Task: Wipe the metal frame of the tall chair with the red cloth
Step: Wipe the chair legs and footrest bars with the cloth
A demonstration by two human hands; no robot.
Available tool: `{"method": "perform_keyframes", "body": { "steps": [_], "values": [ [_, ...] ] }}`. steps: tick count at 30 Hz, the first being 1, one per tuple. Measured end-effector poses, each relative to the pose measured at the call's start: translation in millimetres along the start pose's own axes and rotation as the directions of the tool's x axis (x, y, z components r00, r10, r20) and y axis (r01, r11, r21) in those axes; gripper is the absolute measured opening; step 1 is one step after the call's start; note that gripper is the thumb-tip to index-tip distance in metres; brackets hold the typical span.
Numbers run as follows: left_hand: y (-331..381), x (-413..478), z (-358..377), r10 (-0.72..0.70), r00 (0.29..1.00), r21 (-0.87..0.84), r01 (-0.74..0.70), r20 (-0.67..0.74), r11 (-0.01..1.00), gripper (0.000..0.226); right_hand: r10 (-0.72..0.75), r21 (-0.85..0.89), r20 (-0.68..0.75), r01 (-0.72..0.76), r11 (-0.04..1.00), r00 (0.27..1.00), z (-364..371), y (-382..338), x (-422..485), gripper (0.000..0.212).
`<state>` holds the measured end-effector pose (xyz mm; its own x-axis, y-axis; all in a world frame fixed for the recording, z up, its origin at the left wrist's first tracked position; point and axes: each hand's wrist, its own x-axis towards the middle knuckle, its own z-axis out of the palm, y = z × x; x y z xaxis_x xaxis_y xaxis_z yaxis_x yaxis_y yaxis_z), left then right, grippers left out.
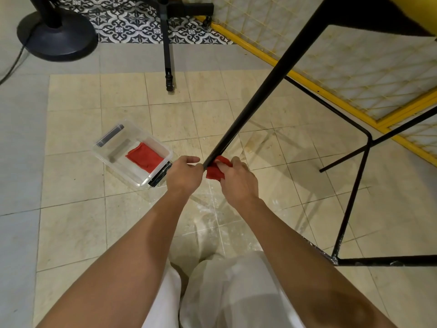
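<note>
The tall chair's black metal frame (pixel 267 84) fills the right side, one long leg slanting down to the middle of the floor. At that leg's lower end my right hand (pixel 237 179) grips a bunched red cloth (pixel 214 171) against the tube. My left hand (pixel 183 172) is curled around the same leg end from the left, just beside the cloth. The leg's foot is hidden behind both hands. Further frame bars (pixel 352 197) run low on the right.
A clear plastic box (pixel 113 147) holding a second red cloth (pixel 144 156) sits on the tiles left of my hands. A black fan base (pixel 59 34) stands far left, a black stand leg (pixel 168 65) at centre top, a yellow wire grid (pixel 354 67) lies behind the chair.
</note>
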<state>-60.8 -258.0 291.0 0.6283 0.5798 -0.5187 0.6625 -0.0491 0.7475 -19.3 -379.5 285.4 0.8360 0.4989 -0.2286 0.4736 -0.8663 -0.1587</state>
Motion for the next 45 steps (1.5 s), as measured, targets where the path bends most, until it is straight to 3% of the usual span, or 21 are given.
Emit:
{"method": "perform_keyframes", "body": {
  "steps": [6, 10, 13, 16, 22, 25, 28, 32, 35, 39, 45],
  "values": [
    [-5.2, -1.9, 0.3, -0.025, 0.998, -0.003, 0.025, 0.057, 1.0, 0.029, -0.037, 0.042, 0.086, 0.034, 0.999, 0.996, 9.6, -4.4, -8.4, 0.053],
    [-12.1, -5.9, 4.1, -0.131, 0.983, 0.018, 0.13, 0.127, 0.991, 0.028, -0.076, 0.136, 0.065, 0.066, 0.988, 0.995, 12.9, -8.0, -21.0, 0.053],
    [-16.0, -12.3, 4.0, -0.302, 0.922, -0.171, 0.347, 0.243, 0.922, 0.033, -0.045, 0.341, 0.054, 0.024, 0.94, 0.998, 17.7, -17.1, -24.9, 0.056],
    [-20.4, -10.8, 0.2, -0.332, 0.883, -0.398, 0.45, 0.33, 0.8, 0.032, -0.07, 0.521, 0.127, -0.007, 0.853, 0.989, 17.2, -28.8, -25.0, 0.057],
    [-34.5, -4.3, -9.5, -0.207, 0.937, -0.553, 0.334, 0.28, 0.763, 0.024, -0.053, 0.773, 0.176, -0.104, 0.626, 0.983, 14.7, -53.8, -24.3, 0.029],
    [-47.5, 0.4, -11.2, -0.186, 0.936, -0.587, 0.334, 0.299, 0.737, 0.022, -0.072, 0.811, 0.251, -0.169, 0.559, 0.965, 15.8, -58.3, -21.9, 0.029],
    [-63.6, 6.9, -7.8, -0.192, 0.949, -0.557, 0.303, 0.249, 0.773, 0.036, -0.079, 0.834, 0.317, -0.239, 0.497, 0.945, 22.5, -60.9, -18.7, 0.036],
    [-71.3, 13.9, -0.6, -0.085, 0.993, -0.396, 0.109, 0.078, 0.912, 0.022, 0.099, 0.852, 0.347, -0.357, 0.382, 0.933, 36.1, -57.7, -14.8, 0.034],
    [-71.4, 22.8, 8.7, 0.041, 0.997, -0.315, -0.02, 0.061, 0.949, 0.025, 0.206, 0.825, 0.373, -0.425, 0.371, 0.904, 43.1, -49.2, -10.3, 0.033],
    [-69.4, 34.1, 20.3, 0.102, 0.984, -0.228, -0.067, 0.146, 0.971, 0.046, 0.244, 0.796, 0.424, -0.488, 0.359, 0.872, 57.9, -42.1, -2.7, 0.042],
    [-80.7, 38.7, 39.0, 0.248, 0.953, -0.292, -0.192, 0.171, 0.937, 0.053, 0.278, 0.762, 0.468, -0.542, 0.355, 0.839, 78.6, -36.7, 12.3, 0.04]
  ]
}}
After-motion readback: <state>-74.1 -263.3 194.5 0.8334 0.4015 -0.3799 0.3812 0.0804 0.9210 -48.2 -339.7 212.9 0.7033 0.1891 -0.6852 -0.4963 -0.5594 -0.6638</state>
